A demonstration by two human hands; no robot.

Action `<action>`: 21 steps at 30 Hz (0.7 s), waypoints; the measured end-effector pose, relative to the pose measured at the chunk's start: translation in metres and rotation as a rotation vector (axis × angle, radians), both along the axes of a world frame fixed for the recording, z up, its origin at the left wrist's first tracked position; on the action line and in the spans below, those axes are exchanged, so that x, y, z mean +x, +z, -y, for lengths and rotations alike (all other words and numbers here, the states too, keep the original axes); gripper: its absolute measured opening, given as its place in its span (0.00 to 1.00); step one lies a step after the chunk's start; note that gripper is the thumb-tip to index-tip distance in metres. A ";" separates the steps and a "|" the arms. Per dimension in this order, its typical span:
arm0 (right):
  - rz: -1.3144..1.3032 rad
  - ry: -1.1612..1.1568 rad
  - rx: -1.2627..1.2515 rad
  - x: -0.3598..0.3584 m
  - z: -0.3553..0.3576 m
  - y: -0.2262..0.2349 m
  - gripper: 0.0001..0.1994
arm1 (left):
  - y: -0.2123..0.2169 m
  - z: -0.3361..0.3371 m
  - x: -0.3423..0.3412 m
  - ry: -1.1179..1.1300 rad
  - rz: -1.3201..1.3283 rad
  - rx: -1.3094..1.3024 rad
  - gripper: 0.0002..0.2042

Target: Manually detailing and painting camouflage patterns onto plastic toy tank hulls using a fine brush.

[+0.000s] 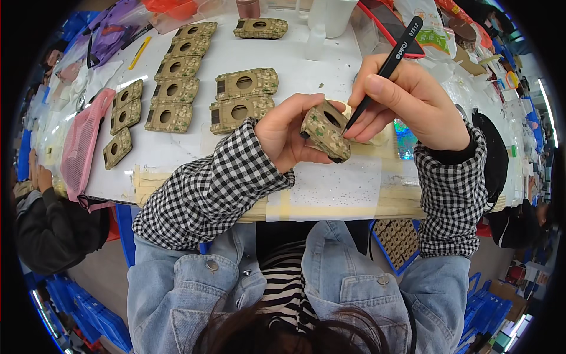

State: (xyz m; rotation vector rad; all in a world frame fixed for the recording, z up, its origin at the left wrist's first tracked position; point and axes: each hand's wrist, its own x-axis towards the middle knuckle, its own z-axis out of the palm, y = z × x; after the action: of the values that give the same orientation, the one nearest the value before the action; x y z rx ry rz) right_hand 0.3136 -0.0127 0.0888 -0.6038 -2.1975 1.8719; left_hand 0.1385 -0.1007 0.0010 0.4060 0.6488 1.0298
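My left hand is closed around a camouflage toy tank hull, tilted, with its round top opening showing. In my right hand is a pair of black tweezers, pinched between thumb and fingers. Their tips point down at the hull's side, by the edge near the opening; whether a small part sits between them is too small to tell. Beneath both hands lies a white paper sheet scattered with tiny dark specks. A shiny holographic sheet shows beside my right wrist.
Several matching hulls stand in rows on the white table to the left. A pink mesh bag hangs over its left edge. A clear bottle stands at the back. Below, a blue tray holds many small parts.
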 end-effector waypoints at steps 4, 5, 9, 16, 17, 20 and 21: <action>-0.012 -0.001 0.002 0.001 0.000 -0.001 0.15 | -0.001 0.000 -0.001 -0.016 0.015 0.019 0.22; -0.015 -0.002 0.004 0.001 0.000 -0.001 0.15 | -0.001 0.000 -0.001 -0.015 0.012 0.022 0.22; -0.059 -0.021 -0.014 0.002 0.002 -0.001 0.14 | -0.006 -0.001 -0.004 -0.059 0.028 0.070 0.24; -0.134 -0.175 0.215 0.003 0.019 0.008 0.14 | -0.002 0.000 0.000 0.005 0.007 0.023 0.23; -0.122 -0.165 0.219 0.001 0.020 0.008 0.14 | -0.004 0.000 -0.002 -0.008 0.021 0.034 0.23; -0.085 -0.102 0.265 -0.002 0.019 0.007 0.14 | -0.007 -0.001 -0.001 -0.014 0.022 0.065 0.23; -0.071 -0.094 0.266 -0.003 0.019 0.007 0.14 | -0.008 -0.001 -0.001 -0.009 0.015 0.074 0.23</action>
State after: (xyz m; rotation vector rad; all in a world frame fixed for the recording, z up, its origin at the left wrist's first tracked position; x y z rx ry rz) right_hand 0.3108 -0.0316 0.0959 -0.5691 -2.2767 1.4980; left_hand 0.1370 -0.0994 -0.0071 0.4652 0.5957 1.0496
